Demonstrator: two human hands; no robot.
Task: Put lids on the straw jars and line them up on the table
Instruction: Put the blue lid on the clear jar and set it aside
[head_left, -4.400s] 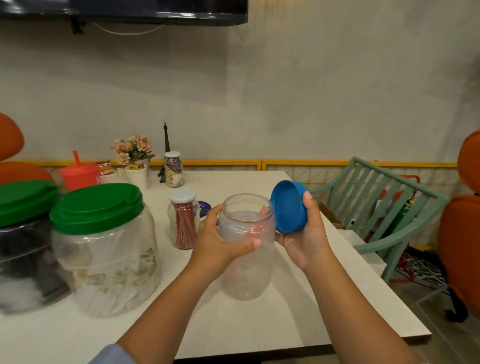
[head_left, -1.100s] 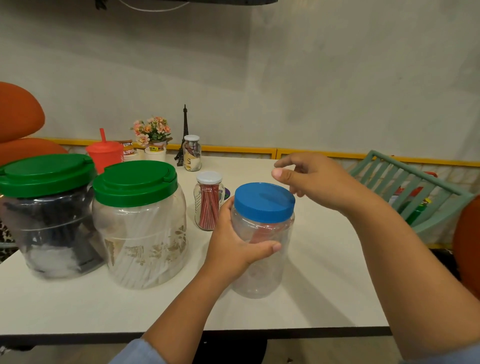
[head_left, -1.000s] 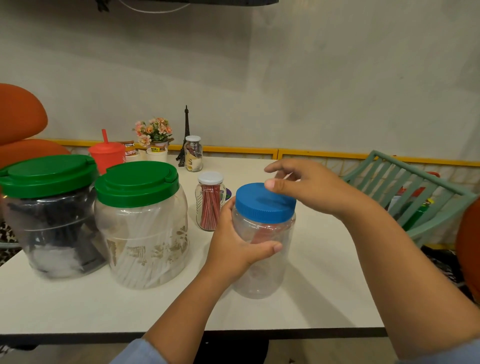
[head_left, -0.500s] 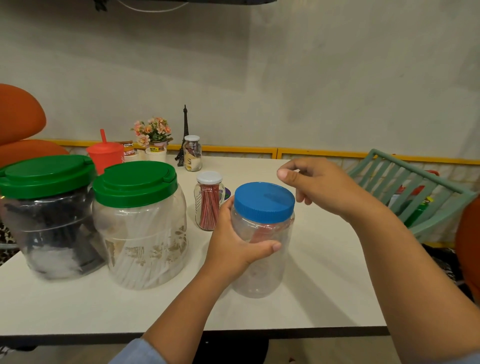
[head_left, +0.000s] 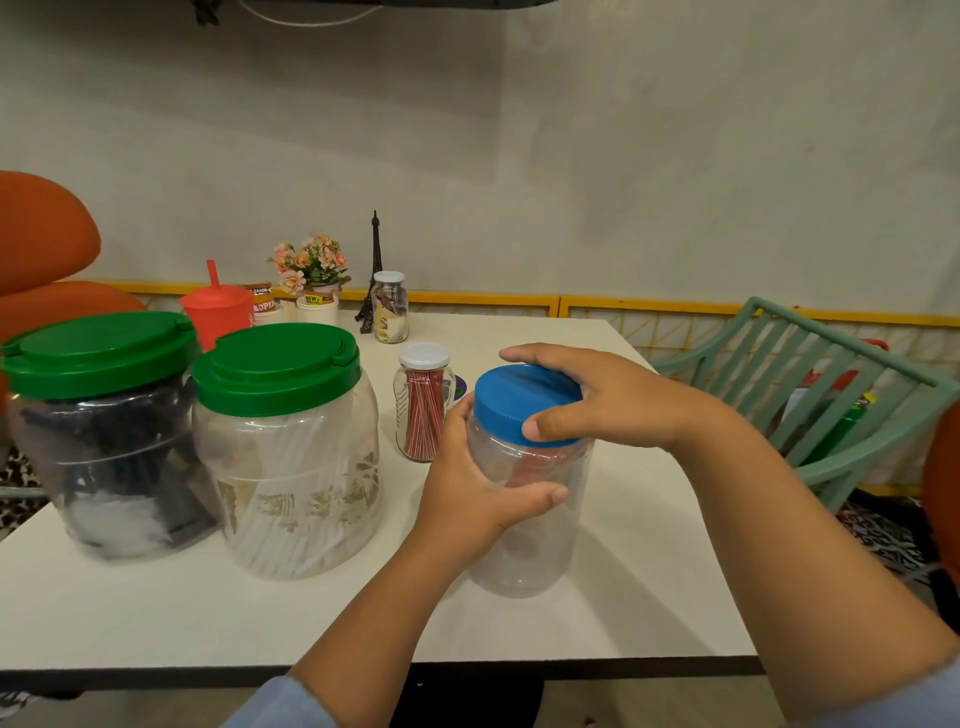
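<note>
On the table (head_left: 156, 613), near its front edge, the jar (head_left: 524, 545) stands upright in the head view. My left hand (head_left: 467, 499) grips its clear wall, I think so that it does not turn together with the lid (head_left: 514, 395). My right hand (head_left: 608, 400) is curled over the lid, thumb on the ribbed rim, probably to screw it tight. The jar is clear plastic, the lid blue, and something reddish shows dimly inside. Two green-lidded jars (head_left: 280, 457) stand closed just beside it, on the left.
</note>
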